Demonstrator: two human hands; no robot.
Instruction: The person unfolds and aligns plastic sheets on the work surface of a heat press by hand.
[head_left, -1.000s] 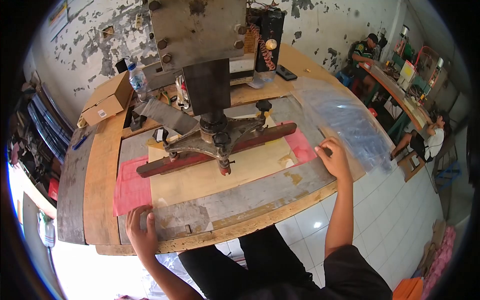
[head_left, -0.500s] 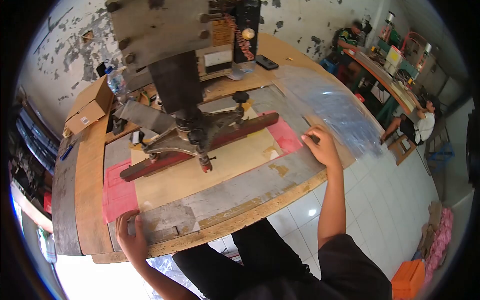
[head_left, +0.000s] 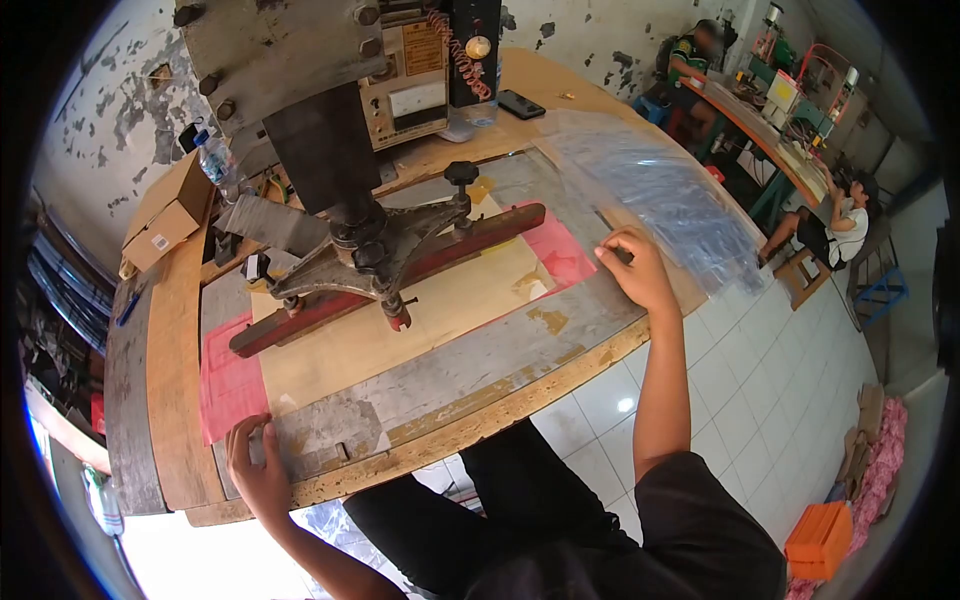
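At our far left, a blue pen (head_left: pixel 128 308) lies on the boards of the worktop (head_left: pixel 176 400), with a cardboard box (head_left: pixel 165 215) and a plastic bottle (head_left: pixel 214 160) farther back. Next comes the left end of the pink sheet (head_left: pixel 228 375). Our left hand (head_left: pixel 258 468) rests at its near corner, on the worktop's near edge; its grip is spread, thumb apart from the bent fingers, with nothing visible between them.

The pink sheet runs beneath a beige sheet (head_left: pixel 350 362) and shows again at the right end. Above both, a long red bar (head_left: pixel 400 276) hangs slantwise under the metal press head (head_left: pixel 398 245), which carries 3 dark knobs. We see a small dark piece (head_left: pixel 342 451) on the grey near strip. A control box (head_left: pixel 404 85) stands behind the press, and a phone (head_left: pixel 521 104) lies to its right.

Our right hand (head_left: pixel 640 272) is just beside the pink sheet's right end, thumb and index finger curled toward each other; we cannot tell whether that grip is pinching anything. Clear plastic sheets (head_left: pixel 665 205) spread beyond it. Farther right, 2 people sit near machines on another worktop (head_left: pixel 745 128), and an orange crate (head_left: pixel 818 541) stands on the floor.
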